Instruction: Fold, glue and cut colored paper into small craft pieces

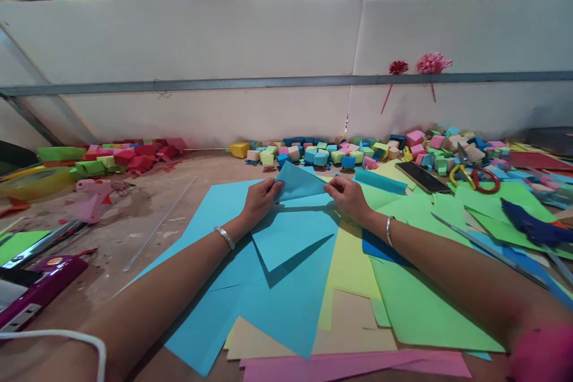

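Observation:
Both hands hold a blue sheet of paper (298, 184) above the middle of the table, with one part of it turned up into a pointed flap. My left hand (262, 198) pinches its left side between thumb and fingers. On the other side, my right hand (347, 196) grips the right corner the same way. A lower blue flap hangs toward me and casts a shadow on the large blue sheets (286, 310) beneath. Yellow paper (349, 262) and green paper (430, 304) lie under my right forearm.
Small coloured paper blocks (320, 157) line the wall. At right lie a phone (423, 177), red-and-yellow scissors (477, 179), dark blue scissors (528, 224) and a long metal blade (492, 250). Leftward are a pink glue gun (93, 198), a clear stick (159, 227) and a purple power strip (45, 283).

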{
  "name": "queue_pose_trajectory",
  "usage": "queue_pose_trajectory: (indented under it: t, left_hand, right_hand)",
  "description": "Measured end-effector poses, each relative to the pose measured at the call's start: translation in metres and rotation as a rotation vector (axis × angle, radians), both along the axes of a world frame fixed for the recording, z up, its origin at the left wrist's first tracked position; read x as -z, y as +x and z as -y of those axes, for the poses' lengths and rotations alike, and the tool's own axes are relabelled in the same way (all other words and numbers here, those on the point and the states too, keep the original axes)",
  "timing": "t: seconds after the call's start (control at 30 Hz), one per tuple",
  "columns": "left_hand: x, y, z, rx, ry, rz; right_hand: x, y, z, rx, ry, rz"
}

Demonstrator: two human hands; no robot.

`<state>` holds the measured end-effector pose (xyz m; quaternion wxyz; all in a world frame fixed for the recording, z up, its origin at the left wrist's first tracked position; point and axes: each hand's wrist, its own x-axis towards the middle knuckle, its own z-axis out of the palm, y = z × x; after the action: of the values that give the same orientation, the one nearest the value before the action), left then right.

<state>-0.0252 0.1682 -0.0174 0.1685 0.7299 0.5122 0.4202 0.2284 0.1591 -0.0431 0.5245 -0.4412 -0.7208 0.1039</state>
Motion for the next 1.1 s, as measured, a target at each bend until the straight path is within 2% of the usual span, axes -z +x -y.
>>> queue_pose_trajectory:
  t: [0.4,0.83,1.1]
  left_hand:
    - [0.0047,0.0009,0.0014,0.032,0.096,-0.131]
    - [0.0039,-0.0037,-0.002,-0.067,0.157,-0.131]
    - [0.0047,-0.0044,-0.0033,-0.056,0.215,-0.149]
  right_hand:
    - [0.0019,-0.0012,0.0023,0.02,-0.026,-0.035]
    - [-0.0016,0.0001,0.002,0.005,-0.091,-0.045]
    - [0.0005,-0.0021,0.0038,-0.123,-0.091,-0.177]
